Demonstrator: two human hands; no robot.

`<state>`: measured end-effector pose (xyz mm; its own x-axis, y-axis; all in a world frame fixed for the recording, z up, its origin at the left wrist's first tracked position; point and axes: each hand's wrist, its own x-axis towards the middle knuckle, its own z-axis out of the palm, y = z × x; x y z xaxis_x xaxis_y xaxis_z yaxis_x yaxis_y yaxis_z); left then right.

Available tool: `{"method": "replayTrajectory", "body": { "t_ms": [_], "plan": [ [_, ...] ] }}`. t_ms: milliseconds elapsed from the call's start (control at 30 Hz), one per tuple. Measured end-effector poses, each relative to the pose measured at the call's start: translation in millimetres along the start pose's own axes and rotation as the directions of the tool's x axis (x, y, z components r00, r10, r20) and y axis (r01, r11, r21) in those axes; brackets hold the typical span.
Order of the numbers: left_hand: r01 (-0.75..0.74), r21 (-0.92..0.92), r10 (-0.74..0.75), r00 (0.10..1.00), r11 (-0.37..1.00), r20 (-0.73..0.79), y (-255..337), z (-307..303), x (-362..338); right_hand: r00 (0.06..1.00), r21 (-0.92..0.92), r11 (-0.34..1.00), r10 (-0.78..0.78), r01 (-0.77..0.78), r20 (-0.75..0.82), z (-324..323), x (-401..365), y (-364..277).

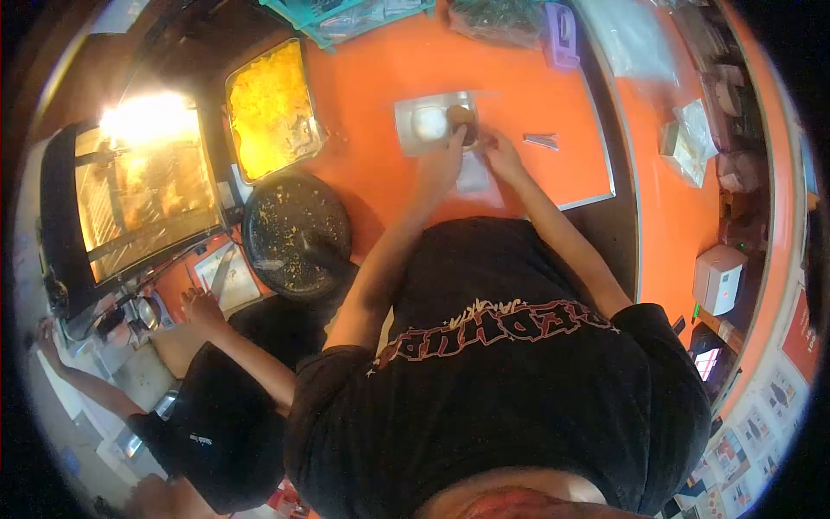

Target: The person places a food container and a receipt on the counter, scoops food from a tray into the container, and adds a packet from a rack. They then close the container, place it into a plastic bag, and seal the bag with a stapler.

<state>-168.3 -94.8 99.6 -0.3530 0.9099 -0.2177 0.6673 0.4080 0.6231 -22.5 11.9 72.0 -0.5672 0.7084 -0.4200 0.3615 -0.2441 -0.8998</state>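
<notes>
A shallow, pale food tray [411, 144] lies on the orange table, slightly blurred. A round white mound [430, 124], perhaps rice, is in its middle. At its right side is a brown piece of food [461, 115]. My left hand [443, 160] reaches over the near edge of the tray, its fingers closed at the brown piece. Just to the right, my right hand [501, 156] has its fingers pinched together by the tray's right edge; what they hold is too small to make out. Below, between my wrists, is a whitish translucent sheet or bag [474, 176].
A metal pan of yellow food [270, 108] and a dark round pan with crumbs [294, 233] are at the left, near a lit display case [147, 186]. A stapler-like metal object [541, 140] lies at the right. A co-worker's hand [201, 307] is at the lower left.
</notes>
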Motion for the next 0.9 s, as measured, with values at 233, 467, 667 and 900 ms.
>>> {"method": "replayTrajectory", "body": {
  "t_ms": [233,467,667,900],
  "plan": [
    [-0.131,-0.378,-0.033,0.917,0.916,-0.398,-22,19,-1,0.999,0.116,0.992,-0.046,0.045,-0.002,-10,7,3],
    [0.078,-0.952,-0.283,0.945,-0.296,0.165,-43,-36,-38,0.996,0.340,0.937,0.088,-0.084,0.004,-43,-8,18],
    [-0.450,-0.851,-0.449,0.841,-0.272,-0.301,-156,-122,-27,0.974,0.395,0.914,-0.002,0.093,-0.225,-69,-15,-15],
    [-0.326,-0.849,-0.718,0.691,-0.417,0.087,-169,-142,-30,0.860,-0.186,0.940,-0.338,0.287,-0.382,-123,96,-45]
  ]
}}
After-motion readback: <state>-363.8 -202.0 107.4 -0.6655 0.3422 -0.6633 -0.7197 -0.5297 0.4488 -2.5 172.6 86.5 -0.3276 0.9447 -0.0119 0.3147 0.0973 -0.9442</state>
